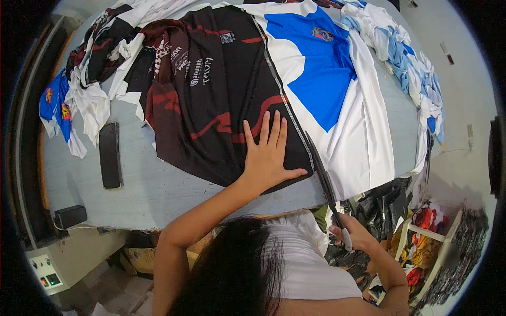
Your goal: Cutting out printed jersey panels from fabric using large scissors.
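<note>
A sheet of black and dark red printed fabric (211, 121) with wavy red bands lies on the table. My left hand (266, 158) is pressed flat on its near part, fingers spread. Along the sheet's right side runs a narrow pale marked strip (284, 95), and beyond it lies white fabric with a blue printed area (321, 68). Held in my right hand (356, 234) at the table's near edge is a pair of long dark scissors (328, 192) with pale-covered handles. Its blades point away from me beside the strip's near end; whether they touch the fabric I cannot tell.
Crumpled fabric pieces (95, 105) are heaped at the left, and light blue and white ones (400, 58) at the right. A black phone (109, 155) and a small black box (70, 216) rest on the grey table (137, 195). A shelf of coloured cloth (427, 231) stands lower right.
</note>
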The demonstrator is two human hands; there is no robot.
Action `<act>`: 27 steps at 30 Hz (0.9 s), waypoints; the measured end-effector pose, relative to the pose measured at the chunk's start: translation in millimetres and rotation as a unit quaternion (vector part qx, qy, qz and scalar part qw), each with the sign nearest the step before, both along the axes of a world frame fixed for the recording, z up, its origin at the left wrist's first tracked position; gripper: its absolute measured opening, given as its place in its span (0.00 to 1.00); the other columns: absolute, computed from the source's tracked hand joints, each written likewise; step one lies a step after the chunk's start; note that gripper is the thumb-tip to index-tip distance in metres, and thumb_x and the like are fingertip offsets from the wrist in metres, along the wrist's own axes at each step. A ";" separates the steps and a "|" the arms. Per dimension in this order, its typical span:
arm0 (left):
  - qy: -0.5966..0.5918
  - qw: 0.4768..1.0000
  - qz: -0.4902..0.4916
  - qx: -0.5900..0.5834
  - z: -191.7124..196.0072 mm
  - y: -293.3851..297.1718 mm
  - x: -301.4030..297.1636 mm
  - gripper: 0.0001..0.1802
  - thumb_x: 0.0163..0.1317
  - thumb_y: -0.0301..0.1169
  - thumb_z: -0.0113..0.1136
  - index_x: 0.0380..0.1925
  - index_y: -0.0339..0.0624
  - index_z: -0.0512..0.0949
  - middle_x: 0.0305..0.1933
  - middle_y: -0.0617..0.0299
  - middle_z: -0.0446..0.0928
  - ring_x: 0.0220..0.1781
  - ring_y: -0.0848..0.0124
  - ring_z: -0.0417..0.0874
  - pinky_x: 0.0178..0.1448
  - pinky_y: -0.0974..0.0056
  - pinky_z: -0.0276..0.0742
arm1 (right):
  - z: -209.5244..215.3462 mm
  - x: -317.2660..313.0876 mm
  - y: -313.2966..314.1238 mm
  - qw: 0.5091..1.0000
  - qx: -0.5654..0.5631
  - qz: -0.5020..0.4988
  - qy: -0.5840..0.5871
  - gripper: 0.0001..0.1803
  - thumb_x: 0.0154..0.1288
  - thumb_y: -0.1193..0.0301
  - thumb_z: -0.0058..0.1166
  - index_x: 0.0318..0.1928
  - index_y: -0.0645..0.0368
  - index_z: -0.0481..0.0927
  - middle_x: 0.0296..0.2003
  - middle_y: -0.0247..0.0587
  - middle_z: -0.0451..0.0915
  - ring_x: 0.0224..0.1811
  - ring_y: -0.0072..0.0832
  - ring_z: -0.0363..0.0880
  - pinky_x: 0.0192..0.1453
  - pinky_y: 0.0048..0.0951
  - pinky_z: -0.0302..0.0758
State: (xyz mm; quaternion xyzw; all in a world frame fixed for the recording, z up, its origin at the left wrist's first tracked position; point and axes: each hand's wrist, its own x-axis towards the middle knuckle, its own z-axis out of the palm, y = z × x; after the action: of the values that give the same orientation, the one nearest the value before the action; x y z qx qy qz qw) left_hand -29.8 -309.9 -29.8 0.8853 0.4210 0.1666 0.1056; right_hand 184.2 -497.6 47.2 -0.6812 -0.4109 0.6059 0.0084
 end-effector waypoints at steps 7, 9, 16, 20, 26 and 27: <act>-0.012 1.000 0.000 -0.007 1.5 -1.3 -2.9 0.63 0.37 0.72 0.52 0.63 0.29 0.56 0.69 0.43 0.51 0.73 0.53 0.44 0.65 0.29 0.30 | 6.7 -6.9 5.9 0.999 -0.023 0.007 -0.044 0.23 0.63 0.56 0.52 0.39 0.70 0.71 0.23 0.44 0.74 0.24 0.28 0.73 0.30 0.32 0.71; -0.016 1.000 0.002 -0.003 1.3 -1.5 -3.5 0.62 0.38 0.71 0.53 0.62 0.30 0.58 0.69 0.44 0.51 0.73 0.53 0.44 0.66 0.29 0.31 | 12.4 -6.2 10.5 0.999 -0.008 0.016 -0.039 0.23 0.64 0.57 0.52 0.39 0.70 0.71 0.24 0.44 0.74 0.25 0.28 0.74 0.31 0.32 0.71; -0.003 0.999 0.002 0.035 -1.9 14.5 -13.8 0.53 0.41 0.70 0.54 0.60 0.40 0.65 0.69 0.52 0.55 0.73 0.53 0.46 0.67 0.32 0.34 | 18.4 -1.5 31.6 0.997 0.010 0.071 -0.041 0.29 0.62 0.49 0.50 0.38 0.69 0.71 0.29 0.52 0.76 0.33 0.37 0.76 0.40 0.35 0.70; -0.023 0.999 0.005 0.022 -2.3 17.2 -17.5 0.53 0.41 0.69 0.55 0.61 0.42 0.64 0.69 0.52 0.54 0.73 0.53 0.45 0.66 0.31 0.34 | 5.6 0.2 35.7 0.993 0.017 0.101 -0.060 0.31 0.61 0.46 0.49 0.37 0.69 0.71 0.30 0.54 0.75 0.34 0.40 0.75 0.40 0.37 0.70; -0.012 1.000 0.018 0.016 -1.5 15.8 -17.6 0.55 0.41 0.70 0.54 0.63 0.40 0.61 0.70 0.51 0.52 0.73 0.50 0.44 0.65 0.29 0.33 | -4.0 -13.6 28.2 0.999 0.026 0.015 -0.019 0.22 0.65 0.55 0.50 0.33 0.64 0.67 0.23 0.34 0.69 0.21 0.21 0.69 0.24 0.25 0.69; -0.010 1.000 0.024 0.013 -1.4 15.4 -17.6 0.56 0.41 0.70 0.54 0.63 0.40 0.60 0.70 0.50 0.51 0.73 0.50 0.44 0.65 0.29 0.33 | -2.6 -15.7 27.9 0.999 0.045 0.023 -0.011 0.22 0.65 0.55 0.50 0.33 0.64 0.67 0.23 0.34 0.69 0.21 0.21 0.69 0.24 0.25 0.69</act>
State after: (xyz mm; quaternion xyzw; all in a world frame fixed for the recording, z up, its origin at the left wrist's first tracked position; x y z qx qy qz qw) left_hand -47.4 -294.5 -31.2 0.8747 0.4385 0.1833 0.0947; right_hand 168.5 -469.7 44.6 -0.6770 -0.4531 0.5795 0.0212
